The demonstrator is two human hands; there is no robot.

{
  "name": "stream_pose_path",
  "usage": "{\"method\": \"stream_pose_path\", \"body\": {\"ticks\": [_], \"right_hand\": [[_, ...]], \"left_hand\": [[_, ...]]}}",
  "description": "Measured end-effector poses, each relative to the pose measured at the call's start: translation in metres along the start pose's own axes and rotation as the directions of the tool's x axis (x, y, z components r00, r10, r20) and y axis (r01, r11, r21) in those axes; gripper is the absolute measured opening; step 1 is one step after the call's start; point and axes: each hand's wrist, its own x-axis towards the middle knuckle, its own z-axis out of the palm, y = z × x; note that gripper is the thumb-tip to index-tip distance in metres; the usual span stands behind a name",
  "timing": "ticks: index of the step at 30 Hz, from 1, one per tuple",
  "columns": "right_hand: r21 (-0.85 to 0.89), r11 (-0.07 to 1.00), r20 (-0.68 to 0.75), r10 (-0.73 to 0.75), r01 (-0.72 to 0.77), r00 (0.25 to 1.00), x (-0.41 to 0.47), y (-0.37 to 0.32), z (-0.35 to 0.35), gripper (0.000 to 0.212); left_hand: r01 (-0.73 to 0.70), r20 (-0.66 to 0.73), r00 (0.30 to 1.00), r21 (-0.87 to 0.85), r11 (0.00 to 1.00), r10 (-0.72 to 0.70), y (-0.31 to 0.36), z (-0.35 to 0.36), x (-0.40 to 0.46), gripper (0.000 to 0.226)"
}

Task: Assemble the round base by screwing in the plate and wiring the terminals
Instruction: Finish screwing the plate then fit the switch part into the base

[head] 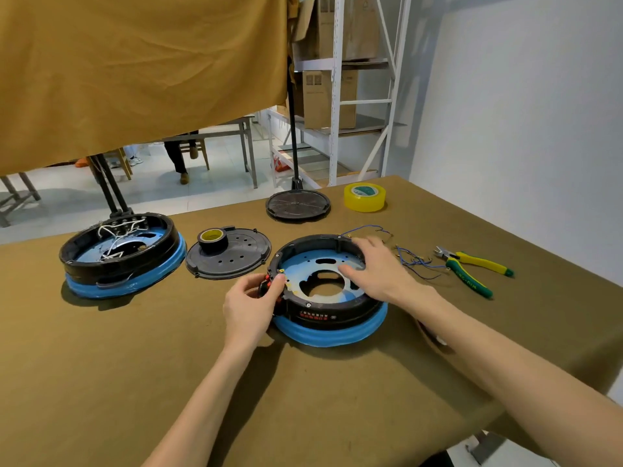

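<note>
Olive-brown cloth covered the table [337,399], and near its middle the round black base with a blue foam ring [328,326] was seen lying open side up. Inside it a pale blue metal plate with large cut-outs [310,276] was seated. The left hand [251,306] was curled at the base's left rim, where a small black part with red terminals [268,284] was pinched between thumb and fingers. The right hand [374,269] was laid flat and relaxed across the far right rim, its fingers resting on the plate. Thin blue wires with brass ends [416,261] were spread just beside the base on the right, and green-and-yellow-handled cutting pliers [472,269] lay beyond them. A second black base with white wiring [123,254] stood well apart on the left, and between the two a black perforated cover disc [229,259] was placed, with a roll of black tape [212,240] on it. A roll of yellow tape [365,196] sat near the far edge.
</note>
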Motion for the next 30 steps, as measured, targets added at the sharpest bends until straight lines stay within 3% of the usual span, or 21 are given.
{"method": "stream_pose_path", "body": {"ticks": [3,6,7,9,11,13,18,22,26,30], "right_hand": [[0.036,0.994,0.08,0.104,-0.108,0.991,-0.001,-0.003,0.014,0.065],[-0.234,0.968,-0.07,0.081,-0.095,0.994,-0.011,-0.001,0.015,0.062],[-0.241,0.966,-0.118,0.072,-0.099,0.99,-0.011,0.0,0.013,0.061],[-0.021,0.993,-0.077,0.111,-0.113,0.991,-0.01,0.001,0.009,0.062],[0.265,0.949,0.04,0.164,-0.169,0.986,-0.008,-0.003,0.012,0.061],[0.377,0.902,0.013,0.221,-0.21,0.975,-0.011,-0.006,0.022,0.053],[0.403,0.885,-0.04,0.27,-0.232,0.962,-0.017,-0.001,0.033,0.044],[0.393,0.894,-0.02,0.245,-0.218,0.969,-0.013,0.0,0.031,0.044],[0.373,0.907,-0.021,0.219,-0.195,0.976,-0.013,0.005,0.033,0.042],[0.363,0.912,-0.02,0.21,-0.189,0.977,-0.011,0.006,0.035,0.044]], "left_hand": [[-0.003,-0.062,0.998,0.0,1.0,0.003,0.01,0.001,0.004,0.037],[0.018,-0.065,0.998,0.037,0.999,-0.015,0.014,-0.003,0.005,0.029],[0.024,-0.045,0.999,0.024,0.999,-0.023,0.015,-0.004,0.005,0.03],[0.021,0.026,0.999,-0.018,1.0,-0.02,0.015,-0.006,0.002,0.043],[0.011,0.084,0.996,-0.014,1.0,-0.01,0.016,-0.005,0.002,0.053],[-0.005,0.098,0.995,0.018,1.0,0.003,0.017,-0.003,0.003,0.051],[-0.045,0.109,0.993,0.107,0.993,0.033,0.016,0.0,0.004,0.048],[-0.027,0.025,0.999,0.119,0.993,0.024,0.019,0.0,0.004,0.045],[-0.086,-0.081,0.991,0.185,0.979,0.102,0.022,-0.001,-0.005,0.042],[-0.094,-0.022,0.995,0.21,0.973,0.101,0.022,-0.006,-0.01,0.037]]}}
